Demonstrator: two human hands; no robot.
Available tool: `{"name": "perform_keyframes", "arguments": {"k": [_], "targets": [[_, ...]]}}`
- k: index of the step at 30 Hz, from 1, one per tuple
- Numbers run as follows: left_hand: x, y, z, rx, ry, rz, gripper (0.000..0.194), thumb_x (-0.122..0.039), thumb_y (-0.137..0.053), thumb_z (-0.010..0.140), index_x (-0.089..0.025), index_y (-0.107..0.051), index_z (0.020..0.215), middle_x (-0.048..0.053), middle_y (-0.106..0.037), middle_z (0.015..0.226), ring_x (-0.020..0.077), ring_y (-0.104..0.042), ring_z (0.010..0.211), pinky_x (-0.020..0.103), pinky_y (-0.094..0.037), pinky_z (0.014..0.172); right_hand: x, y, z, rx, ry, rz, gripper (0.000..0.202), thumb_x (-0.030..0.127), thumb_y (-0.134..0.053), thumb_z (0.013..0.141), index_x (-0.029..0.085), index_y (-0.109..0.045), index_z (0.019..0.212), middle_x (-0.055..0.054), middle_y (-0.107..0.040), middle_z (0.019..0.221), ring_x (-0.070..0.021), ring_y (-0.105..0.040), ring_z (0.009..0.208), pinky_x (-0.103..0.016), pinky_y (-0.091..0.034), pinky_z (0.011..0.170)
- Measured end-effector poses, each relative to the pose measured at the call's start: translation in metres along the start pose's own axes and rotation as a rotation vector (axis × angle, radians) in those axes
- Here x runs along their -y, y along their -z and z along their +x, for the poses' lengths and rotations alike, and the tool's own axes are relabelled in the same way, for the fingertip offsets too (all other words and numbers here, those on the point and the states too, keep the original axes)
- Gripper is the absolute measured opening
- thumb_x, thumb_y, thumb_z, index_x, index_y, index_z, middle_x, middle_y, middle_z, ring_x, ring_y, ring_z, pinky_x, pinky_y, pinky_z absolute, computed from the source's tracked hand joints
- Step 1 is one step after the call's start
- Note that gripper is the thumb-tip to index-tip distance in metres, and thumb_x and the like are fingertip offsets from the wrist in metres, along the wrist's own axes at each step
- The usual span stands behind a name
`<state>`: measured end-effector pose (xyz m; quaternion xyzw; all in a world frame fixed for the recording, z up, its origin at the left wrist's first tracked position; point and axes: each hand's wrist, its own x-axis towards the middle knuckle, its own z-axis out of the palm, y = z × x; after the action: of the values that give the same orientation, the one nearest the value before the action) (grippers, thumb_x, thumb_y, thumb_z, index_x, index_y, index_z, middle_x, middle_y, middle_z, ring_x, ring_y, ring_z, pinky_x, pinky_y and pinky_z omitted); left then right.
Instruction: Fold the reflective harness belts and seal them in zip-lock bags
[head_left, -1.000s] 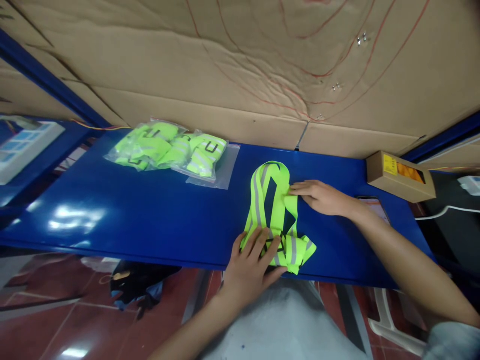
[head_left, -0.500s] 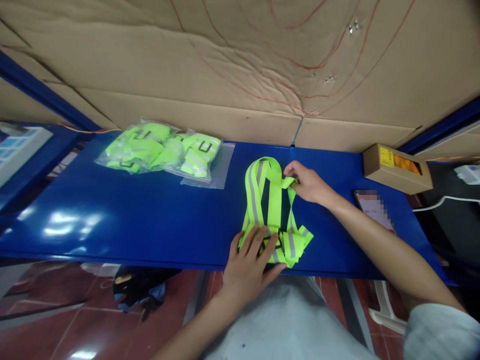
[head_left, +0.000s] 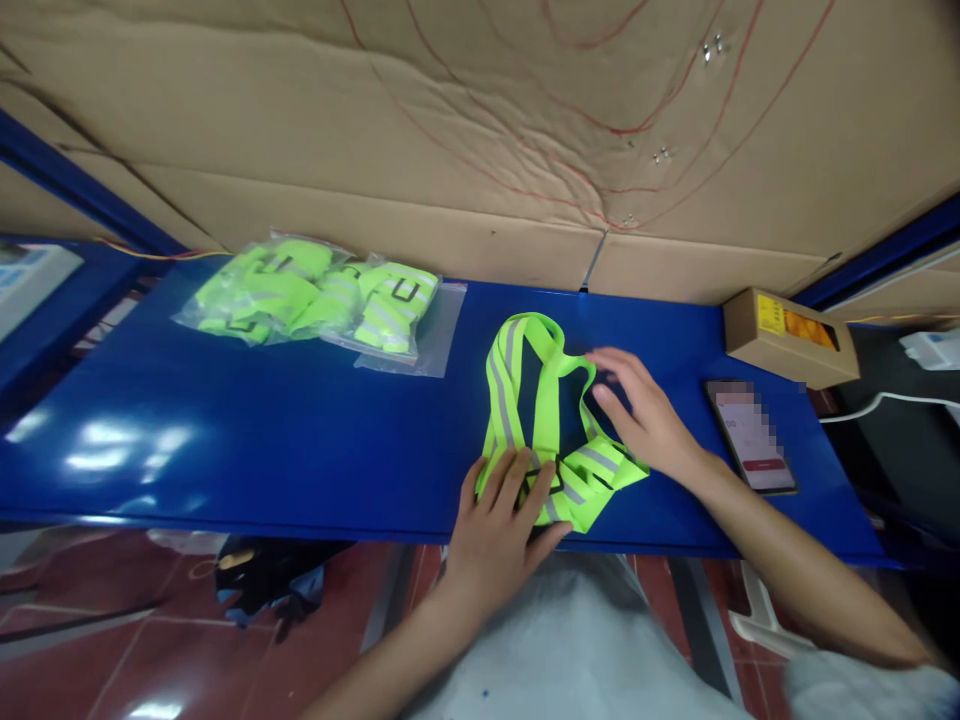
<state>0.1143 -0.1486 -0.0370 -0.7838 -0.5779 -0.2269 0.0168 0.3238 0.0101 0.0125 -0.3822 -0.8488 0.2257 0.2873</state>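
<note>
A neon yellow-green reflective strap vest (head_left: 551, 395) with grey stripes lies on the blue table in front of me. Its straps form loops at the far end, and its near end is bunched up, with black buckles partly showing. My left hand (head_left: 495, 535) rests flat on the near end, fingers spread, pressing on the straps and hiding some of them. At the vest's right side is my right hand (head_left: 649, 410), its fingers apart beside a curved strap. Whether a fingertip touches that strap is unclear.
Clear plastic bags (head_left: 281, 290) holding folded green vests lie at the back left, with a flat clear bag (head_left: 442, 330) beside them. A phone (head_left: 757, 450) and a cardboard box (head_left: 791, 340) are on the right. Behind the blue table (head_left: 300, 430) stands a cardboard wall (head_left: 375, 210).
My right hand has released the thin strap and moved slightly right and nearer. The strap now curves loosely, and the near right part of the vest has spread rightward. My left hand stays put.
</note>
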Motion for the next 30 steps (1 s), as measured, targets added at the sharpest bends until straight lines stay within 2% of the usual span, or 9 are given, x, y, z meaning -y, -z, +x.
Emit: {"name": "perform_keyframes", "arguments": {"k": [5, 6, 9, 11, 15, 19, 24, 26, 30], "targets": [[-0.002, -0.003, -0.002, 0.015, 0.005, 0.008, 0.059, -0.056, -0.057, 0.098, -0.021, -0.056, 0.146, 0.012, -0.06, 0.145, 0.032, -0.05, 0.142, 0.052, -0.031, 0.123, 0.016, 0.003, -0.085, 0.12, 0.043, -0.102, 0.033, 0.025, -0.047, 0.105, 0.03, -0.059, 0.134, -0.009, -0.059, 0.137, -0.0252, -0.056, 0.131, -0.043, -0.05, 0.109], [-0.002, -0.003, -0.002, 0.014, 0.002, 0.016, 0.06, -0.056, -0.056, 0.098, -0.021, -0.055, 0.147, 0.012, -0.06, 0.146, 0.0324, -0.049, 0.142, 0.053, -0.03, 0.124, 0.019, -0.001, -0.099, 0.158, 0.034, -0.122, 0.038, 0.027, -0.046, 0.105, 0.03, -0.055, 0.141, -0.01, -0.057, 0.14, -0.0253, -0.055, 0.132, -0.043, -0.05, 0.109], [-0.002, -0.004, -0.002, 0.005, -0.007, 0.039, 0.061, -0.057, -0.052, 0.1, -0.019, -0.053, 0.148, 0.014, -0.055, 0.151, 0.0328, -0.049, 0.143, 0.055, -0.03, 0.123, 0.035, -0.02, -0.126, 0.242, -0.02, -0.236, 0.062, 0.039, -0.045, 0.105, 0.022, -0.027, 0.163, -0.017, -0.043, 0.157, -0.0317, -0.046, 0.144, -0.049, -0.051, 0.11], [-0.002, -0.004, -0.001, -0.001, -0.001, 0.051, 0.062, -0.056, -0.051, 0.1, -0.018, -0.052, 0.149, 0.015, -0.051, 0.155, 0.0327, -0.048, 0.144, 0.055, -0.032, 0.122, 0.048, -0.035, -0.134, 0.233, -0.03, -0.345, 0.075, 0.045, -0.048, 0.104, 0.018, -0.016, 0.166, -0.022, -0.04, 0.159, -0.0366, -0.044, 0.145, -0.053, -0.053, 0.107], [-0.002, -0.006, -0.001, 0.009, 0.001, 0.071, 0.061, -0.053, -0.052, 0.101, -0.02, -0.049, 0.151, 0.014, -0.047, 0.159, 0.0326, -0.045, 0.146, 0.055, -0.032, 0.122, 0.066, -0.057, -0.136, 0.144, -0.014, -0.456, 0.081, 0.046, -0.054, 0.101, 0.015, -0.016, 0.166, -0.026, -0.051, 0.15, -0.0406, -0.055, 0.134, -0.056, -0.058, 0.098], [0.0, -0.003, -0.001, 0.037, -0.015, 0.058, 0.061, -0.054, -0.052, 0.101, -0.02, -0.049, 0.152, 0.013, -0.047, 0.159, 0.0323, -0.043, 0.148, 0.055, -0.028, 0.125, 0.068, -0.061, -0.134, 0.086, 0.017, -0.474, 0.08, 0.046, -0.054, 0.101, 0.018, -0.017, 0.167, -0.024, -0.061, 0.139, -0.0403, -0.064, 0.123, -0.056, -0.06, 0.089], [0.006, 0.005, -0.012, 0.111, -0.155, -0.002, 0.083, -0.07, -0.053, 0.093, -0.016, -0.043, 0.155, 0.018, -0.043, 0.16, 0.0349, -0.04, 0.149, 0.056, -0.029, 0.125, 0.062, -0.058, -0.139, 0.026, 0.091, -0.426, 0.078, 0.04, -0.054, 0.103, 0.02, -0.014, 0.167, -0.016, -0.074, 0.116, -0.0321, -0.072, 0.103, -0.047, -0.062, 0.085], [0.007, 0.006, -0.019, 0.134, -0.18, 0.026, 0.073, -0.06, -0.059, 0.095, -0.017, -0.045, 0.153, 0.018, -0.049, 0.154, 0.0336, -0.043, 0.147, 0.053, -0.033, 0.123, 0.059, -0.058, -0.143, 0.021, 0.145, -0.412, 0.072, 0.031, -0.053, 0.103, 0.024, -0.021, 0.166, -0.011, -0.076, 0.111, -0.0276, -0.073, 0.096, -0.041, -0.062, 0.084], [0.01, 0.004, -0.028, 0.106, -0.219, 0.138, 0.044, -0.023, -0.055, 0.098, -0.019, -0.057, 0.143, 0.012, -0.065, 0.137, 0.0302, -0.054, 0.136, 0.046, -0.041, 0.114, 0.056, -0.06, -0.144, 0.028, 0.24, -0.443, 0.051, 0.02, -0.049, 0.1, 0.03, -0.054, 0.15, -0.007, -0.077, 0.104, -0.0234, -0.072, 0.09, -0.038, -0.062, 0.08]]}}
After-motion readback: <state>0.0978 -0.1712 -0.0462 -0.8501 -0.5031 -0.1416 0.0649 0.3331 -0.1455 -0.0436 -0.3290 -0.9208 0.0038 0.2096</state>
